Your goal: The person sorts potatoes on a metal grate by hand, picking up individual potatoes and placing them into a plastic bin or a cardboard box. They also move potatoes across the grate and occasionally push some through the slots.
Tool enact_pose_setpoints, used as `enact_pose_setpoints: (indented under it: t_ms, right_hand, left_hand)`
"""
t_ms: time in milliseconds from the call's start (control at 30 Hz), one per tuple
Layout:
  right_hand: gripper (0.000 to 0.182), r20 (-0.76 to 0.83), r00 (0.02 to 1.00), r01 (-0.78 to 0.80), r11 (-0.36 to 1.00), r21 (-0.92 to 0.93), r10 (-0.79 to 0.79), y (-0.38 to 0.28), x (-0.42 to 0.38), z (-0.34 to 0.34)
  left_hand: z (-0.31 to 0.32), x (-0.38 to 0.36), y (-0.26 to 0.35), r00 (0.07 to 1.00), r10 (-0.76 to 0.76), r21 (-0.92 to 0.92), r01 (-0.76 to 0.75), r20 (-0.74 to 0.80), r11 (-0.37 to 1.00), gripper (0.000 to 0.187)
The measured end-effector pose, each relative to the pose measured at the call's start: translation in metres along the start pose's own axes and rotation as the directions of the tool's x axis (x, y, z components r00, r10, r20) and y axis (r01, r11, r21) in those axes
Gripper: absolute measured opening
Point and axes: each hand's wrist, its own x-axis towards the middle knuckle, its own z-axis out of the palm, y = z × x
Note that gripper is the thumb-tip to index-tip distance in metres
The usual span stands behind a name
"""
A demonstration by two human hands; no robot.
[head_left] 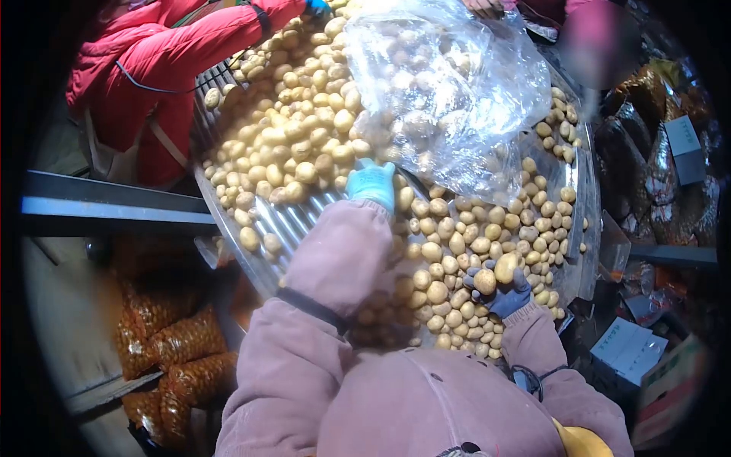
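Note:
Potatoes (289,145) cover a round metal table with slatted bars (289,221). My left hand (371,185), in a light blue glove, reaches onto the heap near the table's middle; its fingertips meet the potatoes, and whether it grips one cannot be made out. Closer to my body on the right, my right hand (502,289), in a dark blue-grey glove, is turned palm up. It holds two potatoes, a larger yellow one (507,268) and a rounder one (485,281). A clear plastic sheet (457,91) lies crumpled over the potatoes beyond my left hand.
A co-worker in a red jacket (175,61) reaches over the far left; another person's hand (484,7) is at the top. Filled net bags (183,343) lie lower left. Boxes (629,350) and bags stand right. A metal beam (114,209) meets the table's left side.

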Motion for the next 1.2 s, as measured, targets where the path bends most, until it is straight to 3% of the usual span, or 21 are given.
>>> enact_pose_setpoints:
  t_ms: [133, 200, 267, 367, 500, 600, 733, 767, 900, 1000, 1033, 1133, 1200]
  right_hand:
    - [0.074, 0.011, 0.998, 0.054, 0.998, 0.024, -0.055, 0.007, -0.003, -0.003]
    - [0.072, -0.013, 0.997, 0.079, 0.997, 0.026, -0.078, 0.004, -0.007, -0.009]
    - [0.071, -0.072, 0.993, 0.100, 0.994, 0.036, -0.097, 0.007, -0.009, -0.014]
    - [0.068, -0.001, 0.996, 0.084, 0.996, 0.008, -0.084, 0.010, -0.001, -0.012]
    - [0.071, 0.027, 0.999, 0.037, 0.999, 0.013, -0.038, 0.003, 0.001, -0.007]
    - [0.076, 0.042, 0.999, -0.010, 1.000, 0.026, 0.009, -0.001, 0.005, -0.006]
    - [0.076, 0.045, 0.999, -0.026, 0.999, 0.022, 0.025, 0.000, 0.006, -0.004]
    - [0.076, 0.041, 0.999, -0.035, 0.999, 0.024, 0.034, 0.000, 0.005, -0.003]
    - [0.075, 0.078, 0.996, -0.042, 0.999, 0.022, 0.040, -0.001, 0.006, -0.001]
    - [0.072, 0.088, 0.996, -0.026, 1.000, -0.010, 0.027, 0.000, 0.005, 0.005]
    - [0.069, 0.071, 0.997, -0.005, 0.999, -0.048, 0.008, 0.002, 0.005, 0.010]
    - [0.068, 0.072, 0.997, 0.019, 0.999, -0.048, -0.016, 0.002, 0.003, 0.006]
    - [0.071, 0.066, 0.998, -0.010, 1.000, 0.029, 0.008, 0.004, 0.002, 0.001]
  left_hand:
    - [-0.002, -0.007, -0.006, 1.000, -0.020, -0.046, 0.019, -0.005, 0.999, 0.034]
    - [-0.013, -0.018, -0.013, 0.993, 0.018, -0.085, -0.008, 0.120, 0.996, 0.037]
    - [0.008, -0.022, -0.030, 0.998, 0.051, -0.183, -0.046, 0.023, 0.982, 0.036]
    - [0.009, -0.033, -0.028, 0.997, -0.005, -0.156, -0.007, -0.075, 0.988, 0.036]
    - [0.013, -0.025, -0.029, 0.997, 0.051, -0.148, -0.059, -0.055, 0.987, 0.036]
    - [0.005, -0.023, -0.038, 0.972, 0.193, -0.220, -0.160, 0.137, 0.962, 0.035]
    - [0.027, -0.057, -0.023, 0.970, 0.207, -0.091, -0.219, -0.130, 0.971, 0.025]
    - [0.026, -0.054, -0.016, 0.992, 0.125, -0.060, -0.123, 0.034, 0.991, 0.037]
    - [0.024, -0.048, -0.011, 0.998, 0.058, -0.075, -0.058, -0.001, 0.995, 0.029]
    - [0.025, -0.047, -0.018, 0.993, 0.119, -0.067, -0.119, -0.011, 0.991, 0.024]
    - [0.033, -0.043, -0.026, 0.982, 0.176, -0.121, -0.184, -0.074, 0.975, 0.026]
    - [0.031, -0.068, -0.027, 0.978, 0.200, -0.208, -0.209, -0.067, 0.955, 0.031]
    - [0.025, -0.090, -0.022, 0.991, 0.135, -0.171, -0.137, -0.022, 0.976, 0.036]
